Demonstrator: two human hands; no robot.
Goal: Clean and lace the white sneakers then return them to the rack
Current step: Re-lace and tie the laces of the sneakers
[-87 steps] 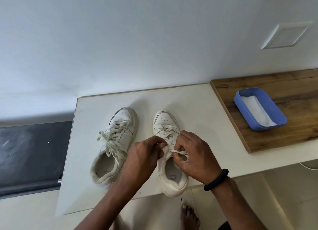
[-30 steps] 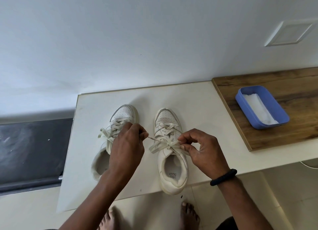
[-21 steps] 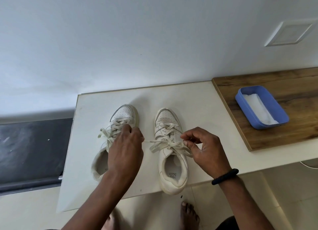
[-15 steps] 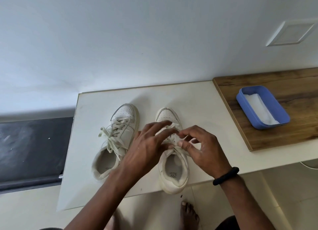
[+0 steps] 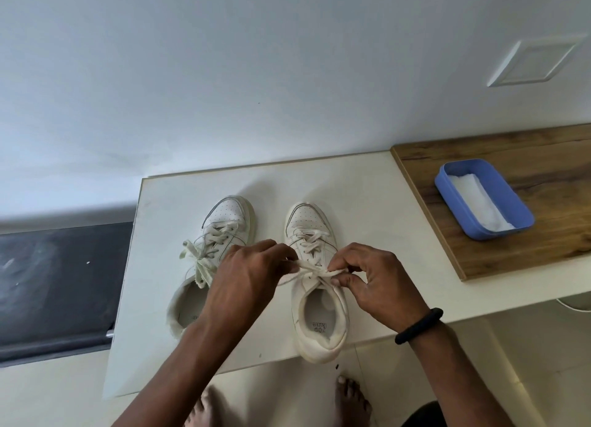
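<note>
Two white sneakers stand side by side on a cream table (image 5: 361, 196), toes toward the wall. The left sneaker (image 5: 224, 225) has its laces tied in a loose bow (image 5: 198, 260). The right sneaker (image 5: 315, 311) sits with its heel at the table's front edge. My left hand (image 5: 246, 276) pinches one end of the right sneaker's lace (image 5: 311, 269) above the tongue. My right hand (image 5: 374, 282) pinches the other part of that lace just to the right. The two hands are close together over the knot, which they partly hide.
A wooden board (image 5: 518, 250) lies at the table's right end and carries a blue tray (image 5: 484, 199) with a white cloth inside. A white wall rises behind the table. A dark surface (image 5: 54, 282) lies to the left. Bare feet show on the floor below.
A second ago both hands pulled the lace ends apart, the left hand far over the left sneaker. Both have since come back together over the right sneaker's knot, pinching the lace.
</note>
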